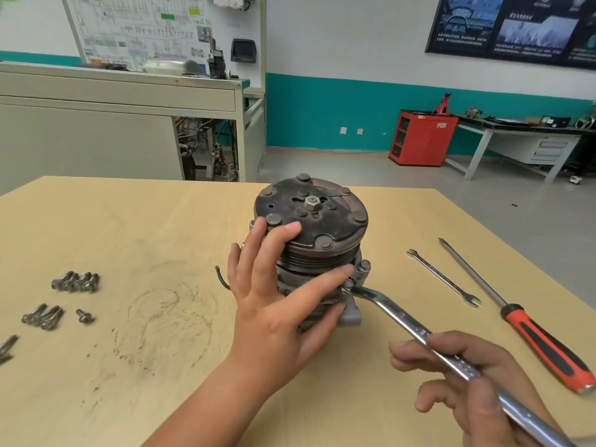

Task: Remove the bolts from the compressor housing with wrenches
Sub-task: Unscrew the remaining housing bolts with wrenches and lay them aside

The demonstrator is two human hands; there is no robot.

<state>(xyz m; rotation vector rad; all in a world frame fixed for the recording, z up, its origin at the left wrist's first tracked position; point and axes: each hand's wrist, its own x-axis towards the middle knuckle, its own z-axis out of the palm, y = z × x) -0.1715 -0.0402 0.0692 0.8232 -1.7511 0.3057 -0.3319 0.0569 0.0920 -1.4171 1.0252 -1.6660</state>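
The compressor stands upright in the middle of the wooden table, its dark clutch plate with a centre nut facing up. My left hand wraps around its left and front side, fingers spread over the pulley and housing. My right hand grips the shaft of a long offset ring wrench. The wrench's ring end sits on a housing bolt at the compressor's front right. Another bolt head shows just above it on the housing flange.
Removed bolts lie in two clusters at the left, with a single short screw beside them. A slim open-end spanner and a red-and-black-handled screwdriver lie to the right. Metal tool tips show at the left edge.
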